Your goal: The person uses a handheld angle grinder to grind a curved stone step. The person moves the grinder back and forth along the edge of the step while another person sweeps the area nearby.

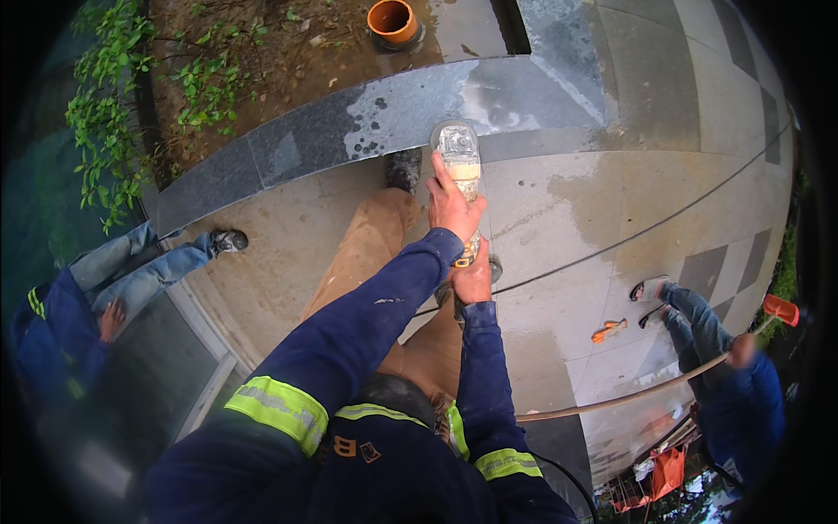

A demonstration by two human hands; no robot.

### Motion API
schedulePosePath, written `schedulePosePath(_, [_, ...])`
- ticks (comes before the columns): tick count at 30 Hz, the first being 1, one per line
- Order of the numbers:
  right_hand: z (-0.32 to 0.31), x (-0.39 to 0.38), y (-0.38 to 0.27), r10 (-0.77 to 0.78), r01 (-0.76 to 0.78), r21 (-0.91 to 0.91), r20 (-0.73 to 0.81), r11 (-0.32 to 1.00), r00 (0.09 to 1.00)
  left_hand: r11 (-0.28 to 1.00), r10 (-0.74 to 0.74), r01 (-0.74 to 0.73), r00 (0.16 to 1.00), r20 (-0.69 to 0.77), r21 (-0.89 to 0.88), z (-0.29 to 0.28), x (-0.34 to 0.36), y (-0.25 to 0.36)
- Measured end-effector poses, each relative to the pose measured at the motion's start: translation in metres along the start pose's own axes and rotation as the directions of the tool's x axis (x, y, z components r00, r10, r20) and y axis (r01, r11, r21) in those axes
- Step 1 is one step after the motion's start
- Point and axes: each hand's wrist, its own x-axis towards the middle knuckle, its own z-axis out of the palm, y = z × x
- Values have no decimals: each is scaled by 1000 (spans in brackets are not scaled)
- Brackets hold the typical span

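I hold an angle grinder (460,157) with a pale dusty body, its head pointing away from me over the paving. My left hand (451,205) grips the front of the tool near the guard. My right hand (474,281) grips its rear handle, close to my knee. The tool's head lies at the edge of a dark polished stone curb (349,131) that runs across the view. A black cable (628,237) trails from the tool to the right over the beige stone paving (559,210). My tan trouser leg (367,253) and dark shoe (403,168) are under my arms.
A person in blue sits at the left, a shoe (229,239) on the paving. Another person (724,358) in blue sits at the right near a long pale pole (628,397) and an orange tool (608,330). Soil, plants and an orange pipe (392,21) lie beyond the curb.
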Motion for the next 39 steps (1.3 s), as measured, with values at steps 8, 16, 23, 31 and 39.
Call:
schedulePosePath(8, [-2,1,-4,7,-6,-30,47,1000,999,999,-36,36,999,-31,-7,-3,3,-2])
schedulePosePath(16, [-1,10,-7,-20,21,-59,22,998,1000,996,-80,81,996,32,-29,-6,13,5])
schedulePosePath(23, [-5,16,4,-60,59,-31,-15,998,998,999,6,-7,1000,-8,-37,3,15,9])
schedulePosePath(31, [-9,14,1,-41,42,-7,16,999,999,996,-33,35,999,25,-82,2,12,10])
schedulePosePath(39, [-7,11,-4,-15,16,-49,31,999,999,999,-35,35,999,-20,-23,-1,11,6])
